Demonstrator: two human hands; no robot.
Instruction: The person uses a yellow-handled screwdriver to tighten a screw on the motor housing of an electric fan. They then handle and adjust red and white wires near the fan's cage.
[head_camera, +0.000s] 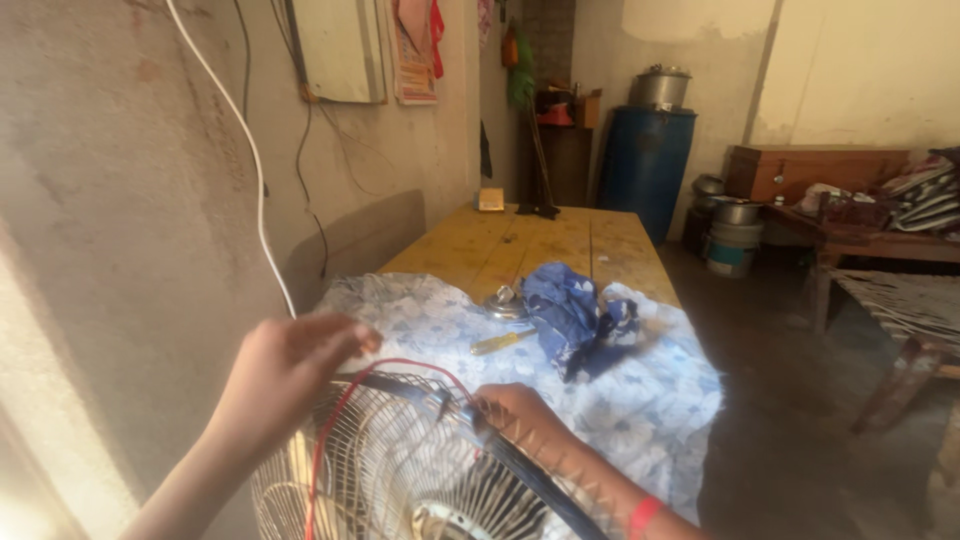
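Fan grille of pale wire sits at the near end of the table, on a flowered cloth. Right hand grips its dark rim; left hand pinches a red wire above it.

At bottom centre of the frame a fan guard rests on a cloth covering the counter. Above it lie a screwdriver, a crumpled rag to its right.
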